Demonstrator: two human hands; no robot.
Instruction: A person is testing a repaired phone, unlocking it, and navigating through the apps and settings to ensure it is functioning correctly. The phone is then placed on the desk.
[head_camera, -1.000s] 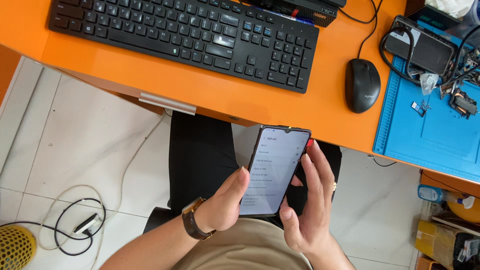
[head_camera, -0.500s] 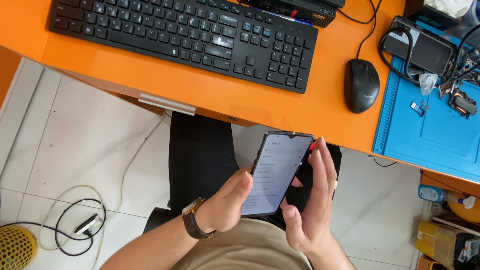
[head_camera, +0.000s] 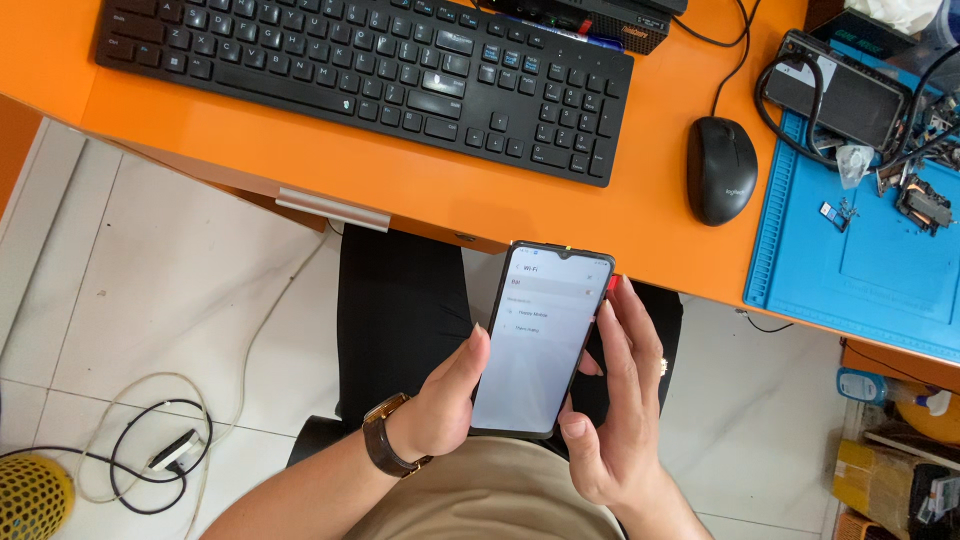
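A black smartphone (head_camera: 545, 335) with a lit white screen showing a list is held upright over my lap, just below the orange desk edge. My left hand (head_camera: 445, 395), with a brown wristwatch on the wrist, grips the phone's left side, thumb resting along the edge. On the other side my right hand (head_camera: 615, 400) cradles the right edge and lower corner, fingers stretched up along it and the thumb near the bottom of the screen.
The orange desk (head_camera: 330, 160) holds a black keyboard (head_camera: 370, 75) and a black mouse (head_camera: 721, 170). A blue work mat (head_camera: 870, 270) with small electronic parts and a cabled black device lies at right. On the white tile floor sit a coiled cable (head_camera: 150, 455) and a yellow mesh object (head_camera: 30, 495).
The phone has shifted slightly in both hands and its screen now shows a different list page. My right thumb has moved down toward the phone's bottom corner.
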